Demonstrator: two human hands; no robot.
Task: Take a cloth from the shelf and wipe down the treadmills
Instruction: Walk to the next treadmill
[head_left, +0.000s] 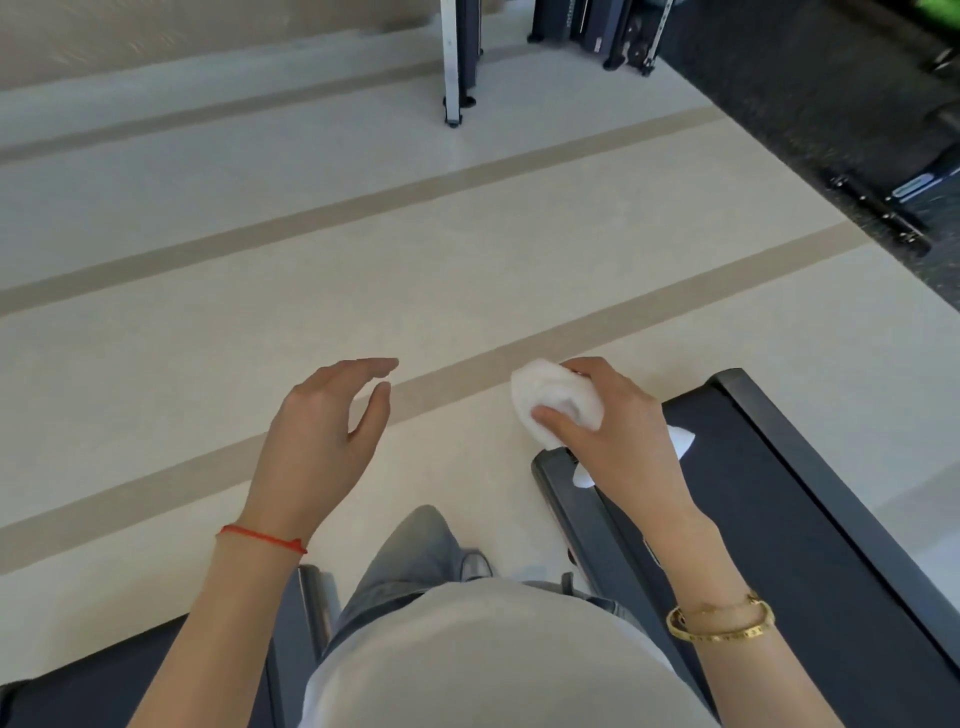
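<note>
Cloth, white and crumpled into a ball, sits right of centre in the head view, grasped by the right hand with thumb and curled fingers wrapped round it. Loose white corners of it poke out beneath the palm. That hand hangs over the end of a dark treadmill, whose black belt and grey side rails run from the middle right down to the lower right corner; whether the cloth touches the treadmill cannot be told. The left hand, left of centre, is released and holds nothing, fingers loosely spread above the pale floor with its tan stripes. A red string bracelet circles the left wrist, a gold bangle the right. Another treadmill edge shows at lower left. Blurred exercise machines stand along the top.
</note>
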